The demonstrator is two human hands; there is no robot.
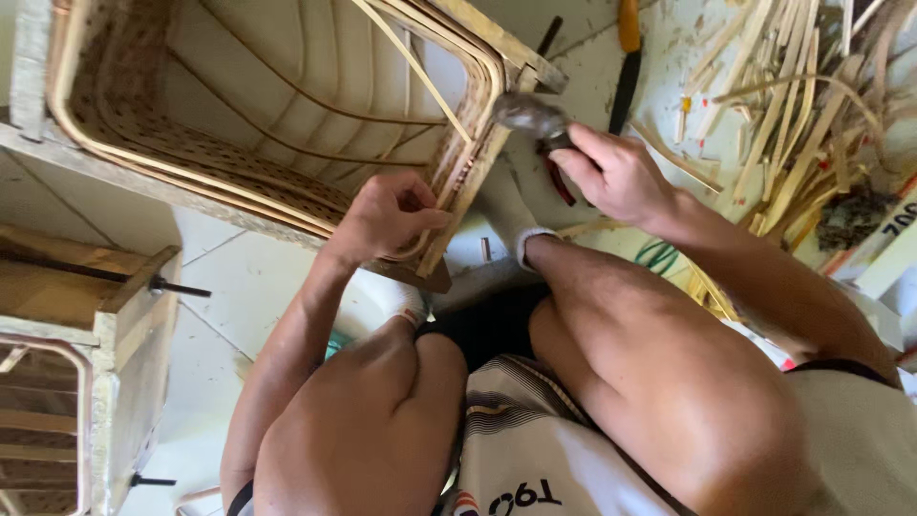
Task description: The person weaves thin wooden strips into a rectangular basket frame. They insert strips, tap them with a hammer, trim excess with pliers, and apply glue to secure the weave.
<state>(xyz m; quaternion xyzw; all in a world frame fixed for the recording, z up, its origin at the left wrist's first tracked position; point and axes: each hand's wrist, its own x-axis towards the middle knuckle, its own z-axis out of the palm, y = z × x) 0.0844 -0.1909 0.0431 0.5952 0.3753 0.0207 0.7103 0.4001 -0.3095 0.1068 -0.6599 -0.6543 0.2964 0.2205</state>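
Nearest the camera, the person's bent bare knees fill the lower frame, with white socks beyond them on the tiled floor. Just past the knees, the left hand closes its grip on the near rim of a woven rattan frame, thumb and fingers pinched tight around the bundled cane at the frame's corner, so it holds that edge firmly. The right hand is curled shut around the red handles of a pair of pliers, whose blurred metal head points to the left and meets the same corner of the frame, just above and to the right of the left hand. So the worked spot lies between the two hands, a little farther from the body than the left hand and to the left of the right hand; the left hand is the nearer one, already touching it. The corner post's long axis runs diagonally, from lower left near the left hand up to the right toward the pliers. Farther off to the right lies a loose heap of cane strips, and a dark tool with an orange handle rests on the floor. At the left stands a wooden box frame.
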